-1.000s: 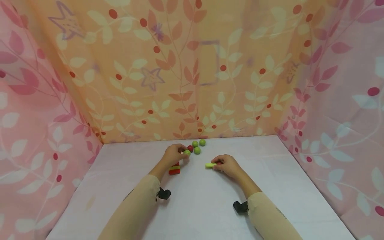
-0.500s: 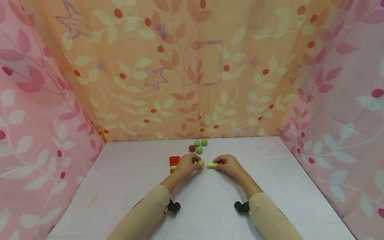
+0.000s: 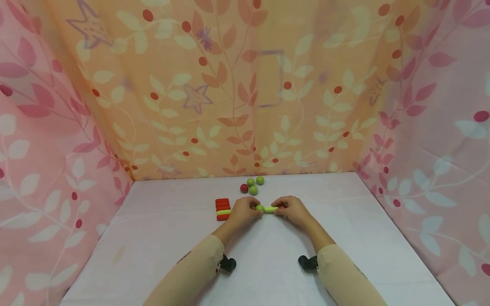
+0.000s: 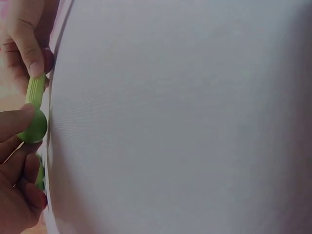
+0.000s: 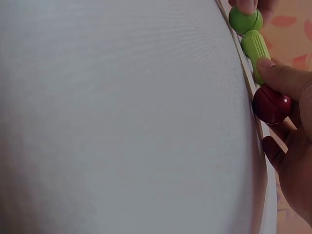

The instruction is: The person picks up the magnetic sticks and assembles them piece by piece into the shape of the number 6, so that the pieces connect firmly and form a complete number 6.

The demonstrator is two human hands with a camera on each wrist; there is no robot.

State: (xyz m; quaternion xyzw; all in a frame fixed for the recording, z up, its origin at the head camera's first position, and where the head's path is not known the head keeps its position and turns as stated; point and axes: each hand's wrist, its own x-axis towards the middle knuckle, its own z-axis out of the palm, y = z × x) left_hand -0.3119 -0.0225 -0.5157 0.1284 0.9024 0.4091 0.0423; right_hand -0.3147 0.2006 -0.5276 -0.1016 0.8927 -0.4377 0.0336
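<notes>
My left hand (image 3: 245,211) pinches a green ball (image 4: 34,127) between thumb and fingers. My right hand (image 3: 292,210) pinches a ribbed yellow-green stick (image 5: 256,52), with a dark red ball (image 5: 271,104) at its near end by the palm. In the head view the green ball meets the stick's free end, and the two hands face each other low over the white table. Left of the left hand lie several red sticks (image 3: 222,205) side by side, with one yellow-green stick (image 3: 223,212) among them.
Beyond the hands, several green balls (image 3: 253,190) and one red ball (image 3: 244,188) are grouped on the white table (image 3: 172,238). Patterned cloth (image 3: 237,140) hangs at the back and both sides. A black wrist camera (image 3: 228,264) juts from the left sleeve.
My left hand has carried the green ball from beside the group rightward and nearer, up to the stick's end. The right hand keeps its hold, nearly still.
</notes>
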